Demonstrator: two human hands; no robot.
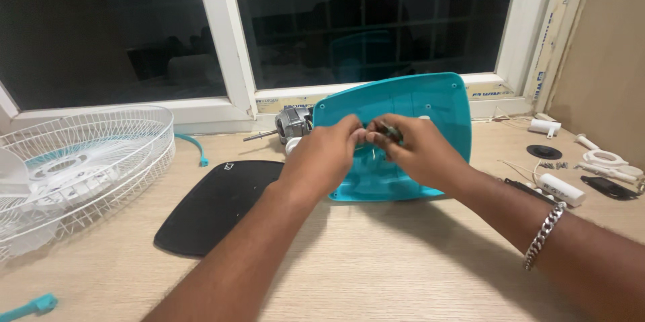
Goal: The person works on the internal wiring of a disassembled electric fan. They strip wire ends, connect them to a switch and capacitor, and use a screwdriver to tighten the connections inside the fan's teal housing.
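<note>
Over the teal fan base (pixel 416 103), left hand (pixel 326 157) and right hand (pixel 420 150) fingertip to fingertip.

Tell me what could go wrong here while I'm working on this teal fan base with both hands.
The small dark part pinched by the right hand and left hand could slip and drop inside the teal base. The loose small parts beside the right arm might get swept off the table. The base looks propped on edge and may tip toward the motor.

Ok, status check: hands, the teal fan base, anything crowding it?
Left hand and right hand together pinching small dark part over upturned teal fan base. Motor close behind; black plate alongside.
</note>
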